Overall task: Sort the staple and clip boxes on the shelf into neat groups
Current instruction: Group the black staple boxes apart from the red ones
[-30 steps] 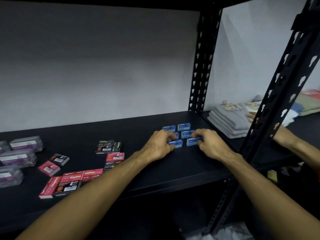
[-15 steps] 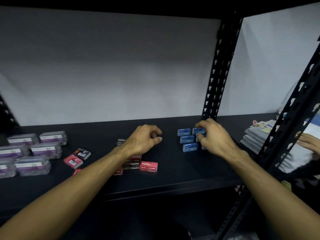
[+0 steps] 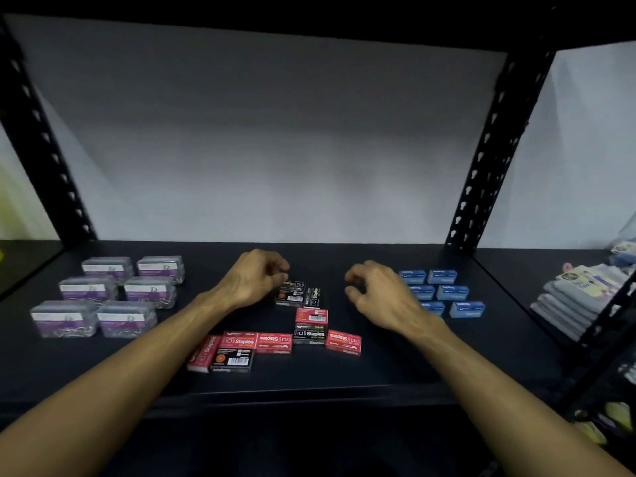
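Note:
On the black shelf (image 3: 378, 373), several clear clip boxes (image 3: 110, 290) with purple labels form neat rows at the left. Several small blue boxes (image 3: 447, 292) stand in a tidy block at the right. Red staple boxes (image 3: 275, 342) and black staple boxes (image 3: 299, 292) lie mixed and unaligned in the middle. My left hand (image 3: 254, 277) hovers over the far black boxes with loosely curled fingers and holds nothing. Over the gap between the middle pile and the blue boxes hangs my right hand (image 3: 378, 294), fingers loosely curled and empty.
Black perforated uprights (image 3: 488, 149) frame the bay on both sides, and a shelf board runs overhead. A stack of folded grey cloths (image 3: 578, 301) with stickers on top lies in the neighbouring bay at the right.
Both hands have left the blue boxes and moved left toward the red and black pile. The view has swung left, so the clip boxes now show fully.

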`<state>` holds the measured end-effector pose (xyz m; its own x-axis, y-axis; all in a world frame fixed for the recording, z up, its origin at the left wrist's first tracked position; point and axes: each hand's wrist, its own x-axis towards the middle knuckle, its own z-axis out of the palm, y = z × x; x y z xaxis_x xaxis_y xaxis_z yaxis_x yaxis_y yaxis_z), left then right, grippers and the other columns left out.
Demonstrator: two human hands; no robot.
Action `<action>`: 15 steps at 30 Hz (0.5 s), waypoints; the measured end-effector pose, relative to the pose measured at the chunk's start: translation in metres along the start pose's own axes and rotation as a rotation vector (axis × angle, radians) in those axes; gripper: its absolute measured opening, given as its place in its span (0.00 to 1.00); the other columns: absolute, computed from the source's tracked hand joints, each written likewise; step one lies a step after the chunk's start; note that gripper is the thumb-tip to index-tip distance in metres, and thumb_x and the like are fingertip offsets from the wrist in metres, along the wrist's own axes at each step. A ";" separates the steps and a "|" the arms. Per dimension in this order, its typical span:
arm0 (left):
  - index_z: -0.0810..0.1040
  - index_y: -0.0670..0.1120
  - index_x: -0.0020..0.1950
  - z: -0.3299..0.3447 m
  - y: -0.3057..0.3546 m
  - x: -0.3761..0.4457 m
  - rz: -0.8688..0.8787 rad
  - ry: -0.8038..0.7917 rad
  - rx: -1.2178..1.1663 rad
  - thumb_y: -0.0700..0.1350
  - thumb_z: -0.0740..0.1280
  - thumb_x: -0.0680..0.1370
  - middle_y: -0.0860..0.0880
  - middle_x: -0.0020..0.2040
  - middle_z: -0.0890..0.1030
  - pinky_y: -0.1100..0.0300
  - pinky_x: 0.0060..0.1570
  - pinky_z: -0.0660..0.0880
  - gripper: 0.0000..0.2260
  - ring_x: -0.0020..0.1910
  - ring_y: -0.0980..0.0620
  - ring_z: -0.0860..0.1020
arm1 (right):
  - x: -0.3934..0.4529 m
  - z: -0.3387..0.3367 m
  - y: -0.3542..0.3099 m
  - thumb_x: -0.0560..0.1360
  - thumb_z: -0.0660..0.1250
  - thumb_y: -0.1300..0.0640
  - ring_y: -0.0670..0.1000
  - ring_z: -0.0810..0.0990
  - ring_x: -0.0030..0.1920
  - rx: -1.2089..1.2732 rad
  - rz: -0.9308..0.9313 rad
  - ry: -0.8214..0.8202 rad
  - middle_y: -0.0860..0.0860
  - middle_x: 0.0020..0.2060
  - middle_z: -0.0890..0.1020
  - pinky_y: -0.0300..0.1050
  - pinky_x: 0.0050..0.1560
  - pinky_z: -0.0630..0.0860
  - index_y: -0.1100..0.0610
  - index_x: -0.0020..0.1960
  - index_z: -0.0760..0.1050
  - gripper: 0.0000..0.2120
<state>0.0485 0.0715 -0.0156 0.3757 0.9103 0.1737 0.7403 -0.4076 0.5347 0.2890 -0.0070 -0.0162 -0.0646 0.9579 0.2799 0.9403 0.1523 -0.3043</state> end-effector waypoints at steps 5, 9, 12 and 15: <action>0.80 0.48 0.61 -0.002 -0.010 0.008 -0.004 -0.057 0.004 0.46 0.70 0.78 0.51 0.53 0.82 0.64 0.51 0.72 0.12 0.52 0.55 0.79 | 0.015 0.021 -0.016 0.77 0.66 0.50 0.50 0.78 0.52 0.047 0.000 -0.072 0.49 0.52 0.79 0.48 0.52 0.77 0.52 0.60 0.77 0.13; 0.78 0.47 0.64 -0.001 -0.015 0.017 -0.008 -0.192 0.041 0.47 0.68 0.79 0.51 0.61 0.80 0.65 0.55 0.70 0.14 0.57 0.56 0.77 | 0.025 0.032 -0.020 0.78 0.66 0.48 0.48 0.77 0.53 0.107 -0.006 -0.124 0.48 0.55 0.77 0.47 0.53 0.77 0.52 0.63 0.76 0.16; 0.78 0.47 0.66 0.000 -0.015 0.019 0.004 -0.254 0.080 0.47 0.65 0.81 0.53 0.59 0.78 0.65 0.56 0.68 0.14 0.57 0.57 0.74 | 0.031 0.036 -0.020 0.78 0.65 0.47 0.47 0.76 0.54 0.129 -0.024 -0.183 0.48 0.58 0.74 0.47 0.55 0.76 0.51 0.66 0.74 0.19; 0.78 0.46 0.66 0.000 -0.013 0.019 0.037 -0.278 0.084 0.45 0.64 0.82 0.55 0.53 0.74 0.65 0.55 0.67 0.13 0.53 0.59 0.72 | 0.035 0.037 -0.019 0.78 0.65 0.47 0.46 0.73 0.57 0.139 -0.042 -0.239 0.48 0.60 0.72 0.43 0.56 0.73 0.51 0.69 0.72 0.21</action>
<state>0.0462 0.0940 -0.0191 0.5328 0.8449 -0.0475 0.7624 -0.4549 0.4603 0.2561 0.0329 -0.0345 -0.1946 0.9778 0.0772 0.8815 0.2088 -0.4235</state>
